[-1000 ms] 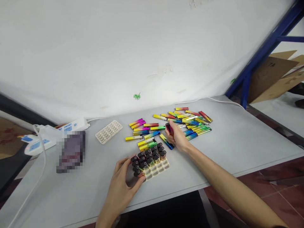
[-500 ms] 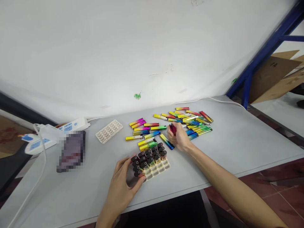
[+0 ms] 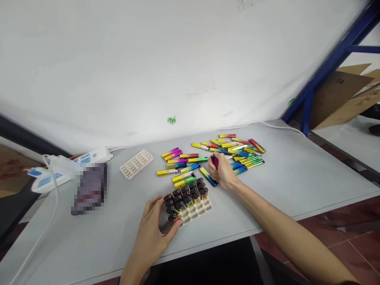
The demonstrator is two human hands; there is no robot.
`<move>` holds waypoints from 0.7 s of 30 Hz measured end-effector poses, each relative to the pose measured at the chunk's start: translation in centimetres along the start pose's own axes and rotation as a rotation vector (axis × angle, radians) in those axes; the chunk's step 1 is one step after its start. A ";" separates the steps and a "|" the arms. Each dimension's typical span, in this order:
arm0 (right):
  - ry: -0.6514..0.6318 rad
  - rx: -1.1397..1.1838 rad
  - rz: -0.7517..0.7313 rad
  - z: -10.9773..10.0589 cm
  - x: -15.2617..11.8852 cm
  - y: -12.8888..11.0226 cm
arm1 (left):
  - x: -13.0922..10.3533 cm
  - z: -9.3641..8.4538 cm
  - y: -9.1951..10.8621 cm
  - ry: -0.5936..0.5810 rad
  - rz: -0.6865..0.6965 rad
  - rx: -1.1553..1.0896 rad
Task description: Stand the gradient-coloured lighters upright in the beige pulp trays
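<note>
My left hand grips the left end of a cream moulded tray, its thumb at the front and its fingers behind. Several lighters stand upright in the tray's pockets with their dark ends up, and the front-right pockets are bare. My right hand is closed around a dark red lighter, held above the table; most of its body is hidden by the fingers. Beside that hand lie loose lighters in shiny two-tone colours, with a yellow-and-blue lighter just left of the wrist.
A second cream tray lies further back on the left of the grey table. Power strips, a cable and a blurred dark packet are at the far left. A wall bounds the back; a blue frame rises on the right.
Hardly anything differs. My right hand, closed on the dark red lighter, has shifted very slightly left; my left hand stays on the tray.
</note>
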State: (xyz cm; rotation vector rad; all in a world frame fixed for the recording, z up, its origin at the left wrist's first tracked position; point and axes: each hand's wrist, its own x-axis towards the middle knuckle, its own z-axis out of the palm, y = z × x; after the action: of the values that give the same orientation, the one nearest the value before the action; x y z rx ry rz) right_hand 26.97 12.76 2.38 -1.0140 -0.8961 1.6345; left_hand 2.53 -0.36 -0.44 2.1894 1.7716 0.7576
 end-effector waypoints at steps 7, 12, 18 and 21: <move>0.018 -0.105 -0.061 -0.6 0.5 0.6 | 0.0 0.2 0.2 -0.037 -0.015 0.036; -0.044 -0.543 -0.356 -0.9 -1.0 -1.4 | 0.0 0.3 0.2 -0.021 -0.026 0.054; -0.058 -0.932 -0.565 0.2 -6.3 -6.2 | 0.0 0.4 0.2 0.007 0.016 0.048; -0.056 -0.963 -0.621 1.3 -9.1 -7.0 | -0.1 0.4 0.1 -0.003 0.017 0.044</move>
State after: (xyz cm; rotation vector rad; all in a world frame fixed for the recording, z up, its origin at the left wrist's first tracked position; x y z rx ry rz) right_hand 29.78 5.65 11.02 -1.1257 -1.8945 0.6668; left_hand 2.87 -0.39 -0.76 2.2351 1.7870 0.7254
